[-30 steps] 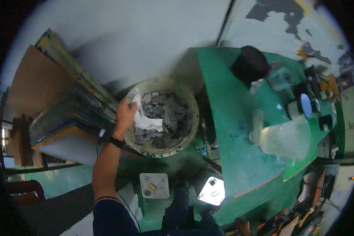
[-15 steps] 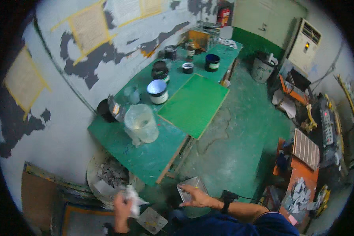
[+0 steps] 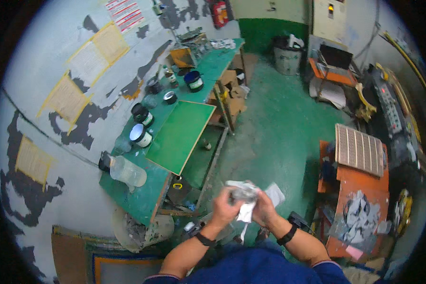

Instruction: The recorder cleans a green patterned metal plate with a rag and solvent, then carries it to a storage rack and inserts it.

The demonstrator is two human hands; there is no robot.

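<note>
My left hand (image 3: 225, 207) and my right hand (image 3: 266, 208) are together in front of me, fingers closed around a crumpled white rag (image 3: 246, 213). Within the rag's folds, between the fingers, sits a small greyish, shiny object (image 3: 244, 191); its kind is hard to make out. One end of the rag hangs below the hands. A flat white piece (image 3: 275, 194), like paper or cloth, shows just beyond my right hand; whether it is touched cannot be told. My fingertips are partly hidden by the rag.
On the left is a green table (image 3: 135, 191) with a green board (image 3: 182, 137), a translucent jug (image 3: 127, 173) and several ink tubs (image 3: 141, 136). Below it stands a round bin (image 3: 123, 234) of scraps. An orange table (image 3: 364, 177) at right bears crumpled rags (image 3: 362, 215).
My hands have come together, raised in front of me. The rag came over in my left hand; my right hand has left the clear container it was at. The view has turned right.
</note>
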